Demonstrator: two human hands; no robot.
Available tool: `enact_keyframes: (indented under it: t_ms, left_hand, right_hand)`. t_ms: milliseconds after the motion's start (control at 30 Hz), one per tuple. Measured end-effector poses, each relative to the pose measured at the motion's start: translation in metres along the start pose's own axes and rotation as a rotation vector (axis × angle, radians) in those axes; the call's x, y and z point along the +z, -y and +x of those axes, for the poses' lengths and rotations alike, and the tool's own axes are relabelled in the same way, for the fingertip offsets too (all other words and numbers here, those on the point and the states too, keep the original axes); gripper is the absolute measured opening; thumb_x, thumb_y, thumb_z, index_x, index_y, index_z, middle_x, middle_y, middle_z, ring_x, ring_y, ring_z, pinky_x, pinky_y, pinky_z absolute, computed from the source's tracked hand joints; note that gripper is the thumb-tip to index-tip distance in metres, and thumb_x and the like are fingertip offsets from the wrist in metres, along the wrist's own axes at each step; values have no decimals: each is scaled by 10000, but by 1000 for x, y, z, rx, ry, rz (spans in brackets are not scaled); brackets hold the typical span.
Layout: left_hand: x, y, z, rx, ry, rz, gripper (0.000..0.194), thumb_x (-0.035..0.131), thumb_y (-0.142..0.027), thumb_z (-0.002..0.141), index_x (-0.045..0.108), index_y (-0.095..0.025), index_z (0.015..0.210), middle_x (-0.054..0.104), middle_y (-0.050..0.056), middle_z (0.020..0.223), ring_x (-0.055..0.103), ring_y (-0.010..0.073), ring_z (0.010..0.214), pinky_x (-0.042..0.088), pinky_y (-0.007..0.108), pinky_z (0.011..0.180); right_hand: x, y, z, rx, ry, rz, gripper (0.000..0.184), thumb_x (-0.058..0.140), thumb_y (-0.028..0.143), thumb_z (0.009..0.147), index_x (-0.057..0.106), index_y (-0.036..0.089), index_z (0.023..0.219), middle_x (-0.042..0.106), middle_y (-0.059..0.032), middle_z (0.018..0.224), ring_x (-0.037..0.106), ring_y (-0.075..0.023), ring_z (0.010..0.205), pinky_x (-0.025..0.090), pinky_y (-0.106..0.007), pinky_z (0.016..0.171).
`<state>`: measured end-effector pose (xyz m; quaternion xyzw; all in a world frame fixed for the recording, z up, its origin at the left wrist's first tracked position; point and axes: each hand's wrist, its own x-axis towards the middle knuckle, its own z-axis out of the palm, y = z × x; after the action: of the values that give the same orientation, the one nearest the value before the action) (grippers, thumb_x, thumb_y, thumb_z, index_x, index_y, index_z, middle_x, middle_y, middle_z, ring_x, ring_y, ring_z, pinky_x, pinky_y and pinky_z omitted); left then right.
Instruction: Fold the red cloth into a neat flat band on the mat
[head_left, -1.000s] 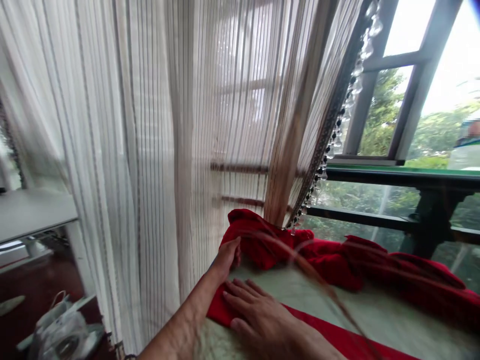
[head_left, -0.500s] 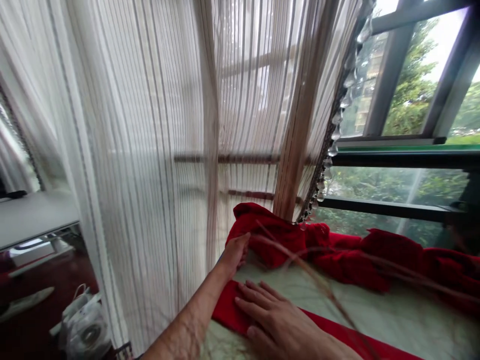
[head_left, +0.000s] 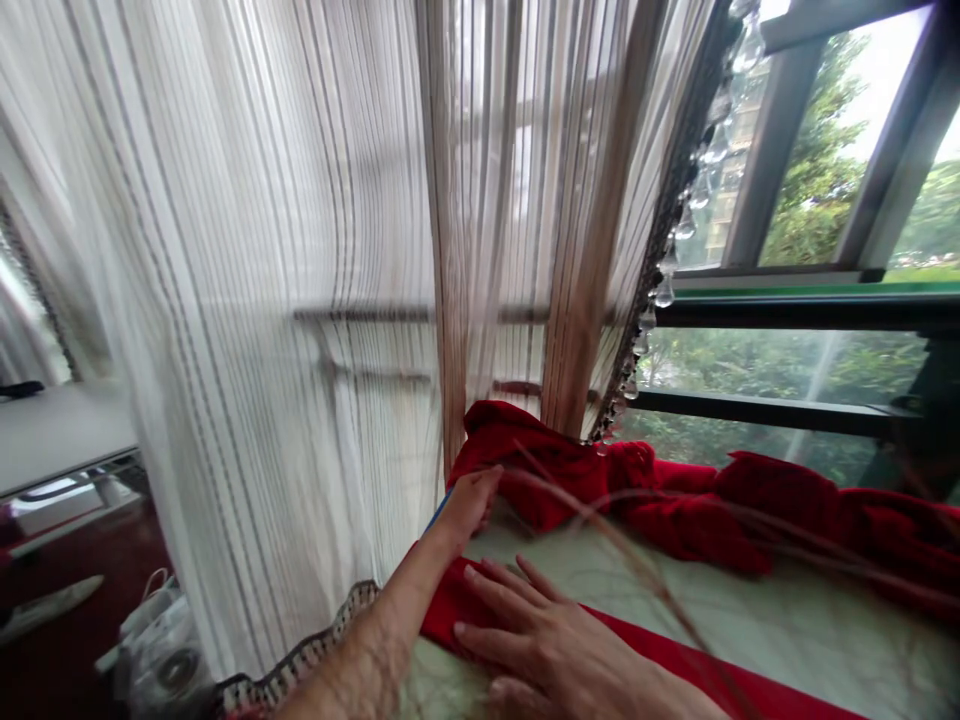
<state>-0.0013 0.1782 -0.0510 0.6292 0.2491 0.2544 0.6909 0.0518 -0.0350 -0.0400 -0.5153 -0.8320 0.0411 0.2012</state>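
A crumpled red cloth [head_left: 675,495] lies along the back of a pale green marbled ledge [head_left: 757,620], below the window. My left hand [head_left: 469,500] reaches to the cloth's left end and its fingers curl onto the red fabric there. My right hand [head_left: 540,640] lies flat, fingers spread, pressing a red strip of the cloth against the ledge near its front edge. A sheer striped curtain [head_left: 300,280] hangs just left of both hands, its beaded hem draped over my left forearm.
A string of clear beads [head_left: 675,230] trims the curtain's right edge. Behind is a dark window frame [head_left: 787,310] with trees outside. At lower left stand a white fan-like appliance [head_left: 161,660] on a dark red floor and a white tabletop [head_left: 60,430].
The curtain has swung leftward and its trimmed hem now lies across my left forearm. My left hand crept slightly up onto the cloth; my right hand stays flat.
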Motion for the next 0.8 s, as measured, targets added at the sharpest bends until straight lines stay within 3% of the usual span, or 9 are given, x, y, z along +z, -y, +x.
enact_keyframes:
  t_ms: [100, 200, 400, 633, 800]
  left_hand:
    - [0, -1, -1, -7, -1, 7, 556, 704, -620, 957, 392, -242, 694, 302, -127, 563, 168, 57, 438, 86, 239, 456]
    - [0, -1, -1, -16, -3, 15, 530, 665, -574, 1003, 388, -239, 699, 294, -127, 568, 168, 57, 436, 80, 241, 453]
    - [2, -2, 0, -31, -15, 38, 504, 620, -520, 1063, 402, -233, 711, 289, -129, 567, 167, 62, 429, 92, 232, 437]
    - [2, -3, -1, -41, -13, 54, 497, 608, -486, 1095, 441, -216, 714, 302, -127, 578, 185, 63, 428, 152, 213, 413]
    - [3, -3, -1, -42, -6, 54, 503, 606, -485, 1095, 423, -221, 707, 288, -130, 568, 174, 62, 422, 128, 215, 409]
  right_hand:
    - [-3, 2, 2, 54, 97, 92, 549, 521, 627, 1075, 533, 413, 1581, 434, -110, 1733, 314, -397, 1618, 271, -752, 1278]
    - [-4, 3, 4, 68, 119, 136, 601, 526, 650, 1063, 507, 391, 1604, 412, -133, 1740, 296, -390, 1624, 221, -719, 1306]
    - [-1, 1, 4, 61, 147, 178, 666, 553, 703, 1028, 516, 367, 1601, 407, -182, 1726, 324, -394, 1611, 222, -690, 1315]
    - [2, 1, -1, 32, 87, 220, 608, 501, 699, 1050, 551, 392, 1573, 425, -156, 1730, 320, -361, 1627, 222, -676, 1322]
    - [0, 1, -2, 47, 84, 240, 616, 512, 747, 1021, 620, 400, 1518, 482, -139, 1711, 402, -379, 1595, 233, -664, 1326]
